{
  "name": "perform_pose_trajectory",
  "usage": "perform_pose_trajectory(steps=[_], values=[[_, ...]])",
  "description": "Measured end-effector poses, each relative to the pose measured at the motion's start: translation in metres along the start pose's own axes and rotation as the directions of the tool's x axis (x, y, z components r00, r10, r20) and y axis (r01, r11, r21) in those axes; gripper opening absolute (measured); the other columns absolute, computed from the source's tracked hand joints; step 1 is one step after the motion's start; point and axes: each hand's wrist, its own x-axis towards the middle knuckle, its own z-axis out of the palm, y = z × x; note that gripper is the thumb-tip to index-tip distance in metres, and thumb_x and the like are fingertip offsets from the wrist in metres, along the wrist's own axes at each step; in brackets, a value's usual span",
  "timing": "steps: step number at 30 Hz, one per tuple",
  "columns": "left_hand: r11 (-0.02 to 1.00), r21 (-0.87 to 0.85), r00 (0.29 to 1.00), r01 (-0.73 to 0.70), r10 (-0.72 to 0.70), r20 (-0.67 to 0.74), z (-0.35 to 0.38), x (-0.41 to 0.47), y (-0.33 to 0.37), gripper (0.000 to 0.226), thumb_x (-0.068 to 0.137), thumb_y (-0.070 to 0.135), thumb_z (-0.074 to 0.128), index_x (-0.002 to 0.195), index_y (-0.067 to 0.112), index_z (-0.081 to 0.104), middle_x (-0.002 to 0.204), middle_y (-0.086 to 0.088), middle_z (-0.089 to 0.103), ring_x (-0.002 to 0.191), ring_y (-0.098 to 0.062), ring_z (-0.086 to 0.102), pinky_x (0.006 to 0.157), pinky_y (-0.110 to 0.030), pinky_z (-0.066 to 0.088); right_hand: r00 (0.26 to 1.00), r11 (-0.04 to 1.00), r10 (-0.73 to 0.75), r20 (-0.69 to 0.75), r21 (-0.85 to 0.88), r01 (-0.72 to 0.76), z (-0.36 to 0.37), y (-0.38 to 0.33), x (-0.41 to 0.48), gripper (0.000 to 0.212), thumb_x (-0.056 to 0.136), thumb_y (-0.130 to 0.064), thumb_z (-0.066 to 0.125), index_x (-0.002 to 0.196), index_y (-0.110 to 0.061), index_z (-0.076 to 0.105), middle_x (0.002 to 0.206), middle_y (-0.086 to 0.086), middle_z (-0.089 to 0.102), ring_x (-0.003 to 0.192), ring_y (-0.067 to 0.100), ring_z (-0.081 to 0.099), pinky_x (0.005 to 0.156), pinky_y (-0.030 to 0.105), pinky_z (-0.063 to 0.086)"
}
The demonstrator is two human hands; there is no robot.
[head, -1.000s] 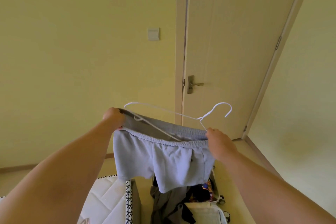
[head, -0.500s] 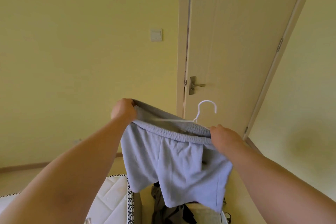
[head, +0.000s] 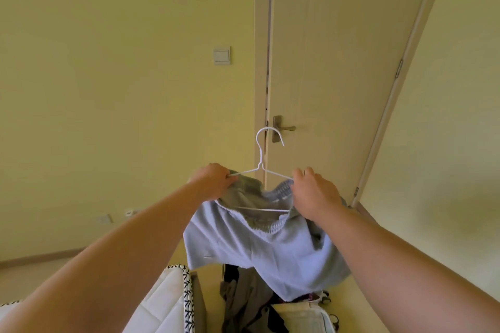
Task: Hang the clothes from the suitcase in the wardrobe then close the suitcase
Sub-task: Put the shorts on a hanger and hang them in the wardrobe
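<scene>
Both hands have drawn closer together since the earlier frame, and the white wire hanger (head: 260, 163) has swung from lying nearly flat to standing upright, its hook now pointing up in front of the door handle (head: 284, 128). The pale blue shorts (head: 270, 251) are held up in the air at about the middle of the view, their elastic waistband gathered around the hanger so that the lower wire shows inside the opening. The waistband sags between the two shoulders of the hanger, and the legs hang down, bunched and crooked, lower on the right.

The left hand (head: 213, 181) is clenched on the left end of the hanger, with the grey inner side of the waistband caught under its fingers. The right hand (head: 313, 194) grips the right shoulder of the hanger together with the waistband, fingers curled over the wire and cloth.

Directly below the shorts lies a heap of dark clothes (head: 243, 300), with a cream cloth (head: 300, 316) just beside it on the right. To the left of the heap is a white quilted mattress (head: 162, 303) with a black-patterned edge.

Behind everything stands a closed pale door (head: 338, 62), and a light switch (head: 221, 55) sits on the yellow wall (head: 108, 89) to its left.
</scene>
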Motion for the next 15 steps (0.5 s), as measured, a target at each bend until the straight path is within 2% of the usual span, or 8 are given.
perform_pose_trajectory(steps=[3, 5, 7, 11, 13, 15], values=[[0.999, 0.044, 0.999, -0.026, 0.027, -0.020, -0.006, -0.006, 0.007, 0.009, 0.100, 0.026, 0.045, 0.098, 0.024, 0.053, 0.088, -0.001, 0.058, 0.074, -0.022, 0.058, 0.055, -0.032, 0.043, 0.996, 0.996, 0.077, 0.034, 0.045, -0.078, -0.005, 0.002, -0.002, 0.038, 0.092, -0.007, 0.051, 0.127, -0.016, 0.041, 0.111, 0.010, 0.051, 0.090, 0.032, 0.058, 0.065, 0.036, 0.040], [0.999, 0.041, 0.998, -0.009, 0.011, -0.068, -0.007, -0.009, 0.011, 0.010, 0.098, 0.018, 0.041, 0.099, 0.027, 0.043, 0.087, -0.002, 0.060, 0.072, -0.024, 0.057, 0.056, -0.033, 0.045, 0.996, 0.995, 0.091, 0.024, 0.049, -0.092, -0.007, 0.001, -0.003, 0.039, 0.092, -0.005, 0.049, 0.128, -0.017, 0.041, 0.107, 0.009, 0.052, 0.086, 0.030, 0.058, 0.063, 0.035, 0.040], [0.999, 0.047, 0.989, 0.009, -0.002, -0.148, -0.013, -0.011, 0.016, 0.004, 0.103, 0.023, 0.039, 0.103, 0.026, 0.040, 0.086, -0.002, 0.061, 0.070, -0.024, 0.058, 0.060, -0.034, 0.049, 0.997, 0.995, 0.083, -0.002, 0.054, -0.083, -0.009, -0.001, -0.002, 0.037, 0.092, -0.005, 0.050, 0.126, -0.017, 0.043, 0.105, 0.008, 0.053, 0.085, 0.030, 0.059, 0.063, 0.034, 0.039], [0.976, 0.218, 0.980, -0.018, 0.060, -0.188, -0.023, -0.009, 0.020, 0.010, 0.101, 0.019, 0.042, 0.107, 0.025, 0.048, 0.084, 0.002, 0.059, 0.068, -0.023, 0.054, 0.058, -0.031, 0.041, 0.996, 0.992, 0.090, 0.028, 0.086, -0.092, -0.014, -0.004, -0.004, 0.033, 0.091, -0.005, 0.047, 0.122, -0.017, 0.048, 0.108, 0.009, 0.058, 0.099, 0.034, 0.064, 0.068, 0.034, 0.041], [0.971, 0.237, 0.961, -0.009, 0.074, -0.265, -0.027, -0.008, 0.018, 0.012, 0.100, 0.019, 0.043, 0.107, 0.026, 0.050, 0.085, 0.002, 0.062, 0.069, -0.022, 0.053, 0.059, -0.031, 0.039, 0.992, 0.987, 0.124, -0.037, 0.112, -0.119, -0.018, -0.001, -0.005, 0.034, 0.093, -0.005, 0.044, 0.124, -0.019, 0.048, 0.108, 0.010, 0.058, 0.099, 0.035, 0.063, 0.068, 0.035, 0.040], [0.947, 0.315, 0.954, -0.061, 0.148, -0.259, -0.031, -0.009, 0.015, 0.013, 0.099, 0.019, 0.045, 0.108, 0.028, 0.050, 0.089, 0.003, 0.064, 0.078, -0.021, 0.055, 0.064, -0.031, 0.041, 0.995, 0.992, 0.098, -0.021, 0.081, -0.096, -0.022, -0.001, -0.006, 0.032, 0.094, -0.008, 0.043, 0.121, -0.020, 0.052, 0.109, 0.010, 0.060, 0.100, 0.034, 0.064, 0.069, 0.034, 0.041]])
